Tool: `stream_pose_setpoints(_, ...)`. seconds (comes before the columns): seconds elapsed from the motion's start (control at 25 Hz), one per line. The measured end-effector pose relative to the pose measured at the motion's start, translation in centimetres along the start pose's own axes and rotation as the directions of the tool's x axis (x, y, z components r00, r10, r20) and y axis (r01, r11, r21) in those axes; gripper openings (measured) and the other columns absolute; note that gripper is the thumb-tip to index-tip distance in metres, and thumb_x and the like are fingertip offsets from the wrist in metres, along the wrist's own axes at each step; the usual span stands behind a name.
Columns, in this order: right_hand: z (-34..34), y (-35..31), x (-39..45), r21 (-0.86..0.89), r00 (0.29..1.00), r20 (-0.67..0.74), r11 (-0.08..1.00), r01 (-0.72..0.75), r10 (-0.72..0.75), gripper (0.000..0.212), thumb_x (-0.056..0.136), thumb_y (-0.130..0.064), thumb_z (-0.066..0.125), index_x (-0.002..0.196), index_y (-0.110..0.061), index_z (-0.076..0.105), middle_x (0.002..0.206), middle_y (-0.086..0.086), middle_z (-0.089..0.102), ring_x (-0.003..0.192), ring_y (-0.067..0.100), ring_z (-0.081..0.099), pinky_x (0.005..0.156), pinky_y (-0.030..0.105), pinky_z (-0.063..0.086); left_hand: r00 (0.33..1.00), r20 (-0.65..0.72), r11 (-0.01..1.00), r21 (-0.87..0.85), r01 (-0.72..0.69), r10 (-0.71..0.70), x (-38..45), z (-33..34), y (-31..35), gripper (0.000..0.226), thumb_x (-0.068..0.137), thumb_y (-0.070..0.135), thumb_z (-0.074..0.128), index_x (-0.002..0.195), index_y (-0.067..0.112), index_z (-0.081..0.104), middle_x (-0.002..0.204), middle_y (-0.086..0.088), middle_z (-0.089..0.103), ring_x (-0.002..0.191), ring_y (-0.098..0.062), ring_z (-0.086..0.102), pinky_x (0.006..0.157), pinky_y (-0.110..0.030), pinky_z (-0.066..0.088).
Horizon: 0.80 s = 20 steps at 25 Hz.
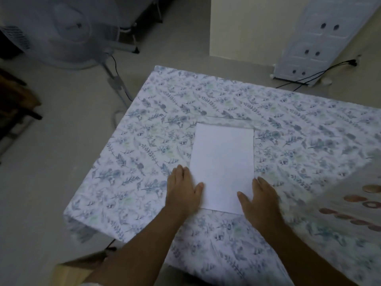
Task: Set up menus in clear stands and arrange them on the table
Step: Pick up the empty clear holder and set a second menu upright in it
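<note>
A blank white menu sheet [222, 162] lies flat on the table [144, 141], which wears a blue floral cloth. A clear stand [228, 121] seems to lie flat with it, its transparent edge showing just beyond the sheet's far end. My left hand [182, 189] rests flat at the sheet's lower left edge, thumb touching the paper. My right hand [260, 200] lies flat at the lower right corner, thumb over the paper. Both hands have fingers spread and grip nothing.
A pedestal fan [68, 32] stands on the floor at the far left. A white drawer unit [317, 40] stands beyond the table, with black cables beside it. A printed sheet with brown round shapes [362, 207] lies at the right edge. A cardboard box [82, 267] sits below-left.
</note>
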State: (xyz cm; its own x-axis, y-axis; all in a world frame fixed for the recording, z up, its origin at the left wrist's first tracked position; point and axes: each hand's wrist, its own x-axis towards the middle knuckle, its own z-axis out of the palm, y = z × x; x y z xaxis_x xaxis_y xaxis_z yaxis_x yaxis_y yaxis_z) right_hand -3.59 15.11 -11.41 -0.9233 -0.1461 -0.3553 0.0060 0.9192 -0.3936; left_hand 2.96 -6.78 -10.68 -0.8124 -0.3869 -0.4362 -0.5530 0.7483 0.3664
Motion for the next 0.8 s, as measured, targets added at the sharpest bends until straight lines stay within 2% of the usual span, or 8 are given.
stream_pose_setpoints(0.08, 0.7, -1.1, -0.1, 0.274, 0.987, -0.077, 0.955, -0.116, 0.142, 0.048, 0.078, -0.039, 0.065, 0.117, -0.011, 0.065, 0.12, 0.012, 0.062, 0.111, 0.03, 0.055, 0.098, 0.045, 0.048, 1.0, -0.03, 0.995, -0.097, -0.01, 0.008, 0.3, 0.8, -0.2, 0.077, 0.095, 0.051, 0.048, 0.155, 0.004, 0.032, 0.165, -0.021, 0.026, 0.155, -0.038, 0.02, 0.128, -0.051, 0.019)
stream_pose_setpoints(0.16, 0.3, -2.3, 0.2, 0.558, 0.954, -0.051, 0.8, -0.219, 0.296, 0.032, 0.073, -0.033, 0.067, 0.1, -0.015, 0.072, 0.102, 0.006, 0.07, 0.092, 0.024, 0.065, 0.081, 0.041, 0.057, 0.996, -0.076, 0.97, -0.241, 0.027, -0.047, 0.7, 0.6, 0.0, 0.062, 0.086, 0.042, 0.058, 0.138, 0.008, 0.049, 0.15, -0.012, 0.043, 0.141, -0.033, 0.037, 0.117, -0.052, 0.035)
stream_pose_setpoints(0.24, -0.5, -3.1, 0.5, 0.729, 0.914, 0.084, 0.601, -0.328, 0.397, 0.017, 0.081, -0.019, 0.07, 0.098, -0.017, 0.07, 0.099, 0.004, 0.071, 0.085, 0.018, 0.067, 0.073, 0.031, 0.055, 0.983, -0.07, 0.906, -0.405, 0.125, -0.168, 1.4, -0.6, 0.4, 0.041, 0.084, 0.034, 0.064, 0.12, 0.013, 0.062, 0.132, -0.007, 0.052, 0.129, -0.031, 0.047, 0.107, -0.05, 0.044)
stream_pose_setpoints(0.32, -0.9, -3.0, 0.6, 0.793, 0.897, 0.175, 0.482, -0.373, 0.407, 0.027, 0.083, -0.017, 0.07, 0.11, -0.014, 0.066, 0.106, 0.004, 0.072, 0.091, 0.02, 0.068, 0.079, 0.034, 0.055, 0.974, -0.06, 0.803, -0.578, 0.145, -0.22, 2.3, -2.1, 0.4, 0.005, 0.09, 0.026, 0.062, 0.09, 0.021, 0.063, 0.105, -0.008, 0.061, 0.11, -0.038, 0.062, 0.091, -0.048, 0.053)
stream_pose_setpoints(0.44, -3.0, -2.9, 0.1, 0.801, 0.917, 0.192, 0.484, -0.352, 0.349, 0.034, 0.089, -0.02, 0.062, 0.122, -0.026, 0.059, 0.109, 0.003, 0.071, 0.098, 0.024, 0.068, 0.085, 0.044, 0.056, 0.977, 0.039, 0.687, -0.705, 0.176, -0.21, 1.9, -5.1, 0.5, 0.011, 0.103, 0.015, 0.049, 0.11, 0.019, 0.056, 0.098, -0.004, 0.066, 0.09, -0.025, 0.062, 0.074, -0.035, 0.05)
stream_pose_setpoints(0.56, -6.4, -3.3, -1.0, 0.913, 0.934, 0.268, 0.247, -0.325, 0.237, 0.023, 0.097, -0.018, 0.053, 0.114, -0.02, 0.069, 0.111, 0.005, 0.073, 0.102, 0.026, 0.069, 0.08, 0.041, 0.056, 0.988, 0.05, 0.642, -0.754, 0.135, -0.149, 1.2, -8.6, 0.4, 0.024, 0.101, 0.01, 0.052, 0.12, 0.019, 0.063, 0.103, -0.004, 0.07, 0.087, -0.021, 0.065, 0.072, -0.032, 0.051)
stream_pose_setpoints(0.72, -9.9, -2.9, -1.4, 0.899, 0.997, -0.032, 0.438, 0.0, 0.064, 0.034, 0.091, 0.003, 0.061, 0.117, -0.015, 0.072, 0.115, -0.007, 0.07, 0.105, 0.015, 0.067, 0.088, 0.041, 0.057, 0.998, 0.041, 0.48, -0.875, 0.056, -0.04, 0.0, -13.2, 1.8, 0.027, 0.099, 0.004, 0.054, 0.105, 0.013, 0.079, 0.111, -0.006, 0.077, 0.093, -0.018, 0.072, 0.075, -0.027, 0.059)
stream_pose_setpoints(0.8, -11.8, -3.5, -1.0, 0.779, 0.971, -0.237, 0.595, 0.198, -0.013, 0.028, 0.089, -0.001, 0.067, 0.112, -0.014, 0.075, 0.109, -0.005, 0.069, 0.099, 0.016, 0.069, 0.088, 0.032, 0.056, 0.994, -0.087, 0.535, -0.838, -0.105, 0.06, -0.5, -15.0, 2.5, 0.026, 0.101, 0.003, 0.056, 0.104, 0.015, 0.078, 0.105, -0.001, 0.078, 0.093, -0.014, 0.076, 0.08, -0.023, 0.062)
